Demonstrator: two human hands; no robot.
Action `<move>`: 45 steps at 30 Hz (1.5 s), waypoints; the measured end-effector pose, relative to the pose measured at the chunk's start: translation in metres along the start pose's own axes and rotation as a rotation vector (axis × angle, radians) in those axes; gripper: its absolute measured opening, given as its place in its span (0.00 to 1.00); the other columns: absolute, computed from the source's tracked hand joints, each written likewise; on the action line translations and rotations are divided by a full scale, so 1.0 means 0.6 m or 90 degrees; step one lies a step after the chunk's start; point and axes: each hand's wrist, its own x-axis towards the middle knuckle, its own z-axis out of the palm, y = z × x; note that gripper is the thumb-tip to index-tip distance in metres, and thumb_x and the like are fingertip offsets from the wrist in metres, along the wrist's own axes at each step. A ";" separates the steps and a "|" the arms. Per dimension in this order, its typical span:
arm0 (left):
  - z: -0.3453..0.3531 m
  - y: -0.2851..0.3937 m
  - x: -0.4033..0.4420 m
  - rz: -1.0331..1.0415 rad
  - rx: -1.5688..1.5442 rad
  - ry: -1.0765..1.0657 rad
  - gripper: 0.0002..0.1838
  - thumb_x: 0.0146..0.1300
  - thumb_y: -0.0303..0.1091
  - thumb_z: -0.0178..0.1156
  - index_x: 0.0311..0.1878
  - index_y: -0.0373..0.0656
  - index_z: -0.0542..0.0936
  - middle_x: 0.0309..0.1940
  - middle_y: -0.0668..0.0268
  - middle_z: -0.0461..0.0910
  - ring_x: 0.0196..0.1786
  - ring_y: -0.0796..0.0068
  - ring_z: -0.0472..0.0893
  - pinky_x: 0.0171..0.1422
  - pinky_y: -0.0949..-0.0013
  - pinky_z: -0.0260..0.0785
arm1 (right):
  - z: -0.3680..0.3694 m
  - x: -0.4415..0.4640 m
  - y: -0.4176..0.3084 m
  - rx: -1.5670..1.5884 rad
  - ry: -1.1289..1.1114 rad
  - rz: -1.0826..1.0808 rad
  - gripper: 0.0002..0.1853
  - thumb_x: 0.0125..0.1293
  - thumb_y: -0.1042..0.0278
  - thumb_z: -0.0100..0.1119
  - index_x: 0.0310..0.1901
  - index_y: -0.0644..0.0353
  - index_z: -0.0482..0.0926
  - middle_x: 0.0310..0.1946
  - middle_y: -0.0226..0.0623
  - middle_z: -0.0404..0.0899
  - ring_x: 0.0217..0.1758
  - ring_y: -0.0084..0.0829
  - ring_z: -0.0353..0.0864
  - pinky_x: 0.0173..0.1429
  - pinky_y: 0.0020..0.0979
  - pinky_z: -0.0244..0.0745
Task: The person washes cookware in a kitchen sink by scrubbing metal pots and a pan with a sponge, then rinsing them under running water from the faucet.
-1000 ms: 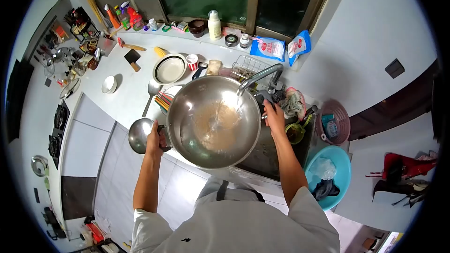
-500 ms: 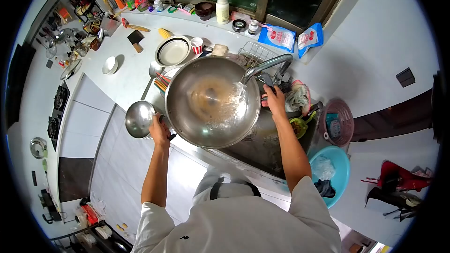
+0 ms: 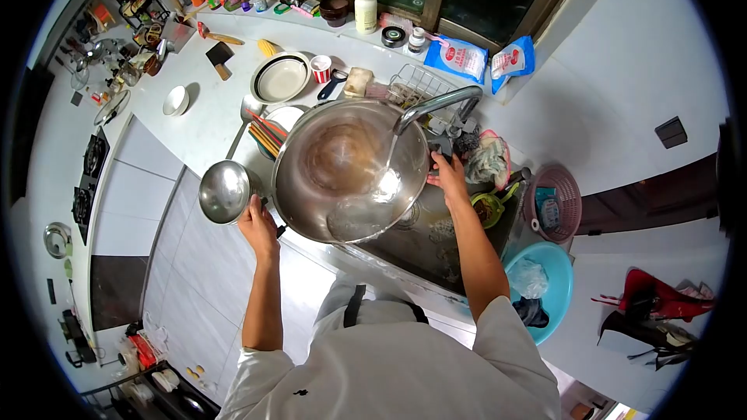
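Note:
A large steel wok (image 3: 311, 210) is held over the sink (image 3: 436, 253), under the faucet (image 3: 440, 101). Water runs from the spout into it, and a cloudy brownish pool lies inside. My left hand (image 3: 258, 225) is closed round the black handle at the wok's left side. Just beyond that hand is a steel bowl-shaped vessel (image 3: 224, 192) at the counter's edge. My right hand (image 3: 450, 179) grips the wok's handle on the right, its fingers partly hidden behind the rim.
A striped plate (image 3: 280, 78), a ladle (image 3: 237, 136) and a white bowl (image 3: 176, 100) are on the counter. A green strainer (image 3: 492, 208) sits at the sink's right, beside a pink basket (image 3: 576, 198) and a blue basin (image 3: 562, 288). Bottles line the windowsill.
The wok has risen in view and tipped slightly, and its pool of water has shifted and spread toward the near rim. Both hands keep hold of it. The viewpoint has moved slightly.

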 end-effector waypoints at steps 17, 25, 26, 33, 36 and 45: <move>-0.001 0.052 -0.078 0.134 0.087 -0.029 0.23 0.76 0.44 0.56 0.23 0.43 0.71 0.17 0.76 0.66 0.21 0.88 0.62 0.24 0.77 0.51 | 0.008 0.015 0.058 0.116 -0.012 0.099 0.22 0.65 0.58 0.61 0.56 0.57 0.67 0.43 0.35 0.71 0.44 0.46 0.80 0.47 0.42 0.84; 0.014 0.126 -0.109 0.180 0.206 -0.059 0.24 0.74 0.45 0.59 0.24 0.39 0.72 0.17 0.76 0.63 0.22 0.87 0.59 0.25 0.75 0.50 | 0.009 0.029 0.116 0.094 -0.109 0.147 0.26 0.67 0.56 0.57 0.62 0.59 0.66 0.55 0.46 0.73 0.47 0.48 0.82 0.48 0.43 0.86; 0.018 0.137 -0.118 0.182 0.206 -0.058 0.24 0.74 0.45 0.59 0.24 0.39 0.72 0.17 0.76 0.63 0.22 0.87 0.59 0.25 0.75 0.50 | 0.013 0.029 0.124 0.095 -0.111 0.146 0.26 0.67 0.56 0.57 0.62 0.59 0.66 0.55 0.46 0.73 0.47 0.48 0.82 0.48 0.43 0.86; 0.030 0.197 -0.192 0.282 0.340 -0.127 0.17 0.71 0.39 0.63 0.35 0.32 0.78 0.17 0.74 0.67 0.23 0.86 0.61 0.26 0.74 0.53 | 0.059 0.049 0.191 0.214 -0.124 0.234 0.27 0.68 0.55 0.53 0.65 0.58 0.64 0.61 0.50 0.70 0.47 0.54 0.82 0.44 0.46 0.85; 0.049 0.227 -0.230 0.286 0.341 -0.153 0.15 0.70 0.37 0.63 0.35 0.32 0.77 0.16 0.72 0.68 0.22 0.86 0.63 0.25 0.75 0.54 | 0.076 0.035 0.191 0.226 -0.197 0.217 0.20 0.70 0.54 0.47 0.55 0.59 0.72 0.47 0.42 0.78 0.48 0.46 0.82 0.52 0.48 0.82; 0.090 0.236 -0.272 0.283 0.372 -0.265 0.14 0.68 0.36 0.65 0.41 0.32 0.78 0.15 0.60 0.71 0.18 0.79 0.66 0.23 0.73 0.59 | 0.142 -0.004 0.212 0.439 -0.230 0.315 0.18 0.69 0.58 0.45 0.51 0.62 0.75 0.45 0.44 0.77 0.50 0.44 0.80 0.57 0.53 0.77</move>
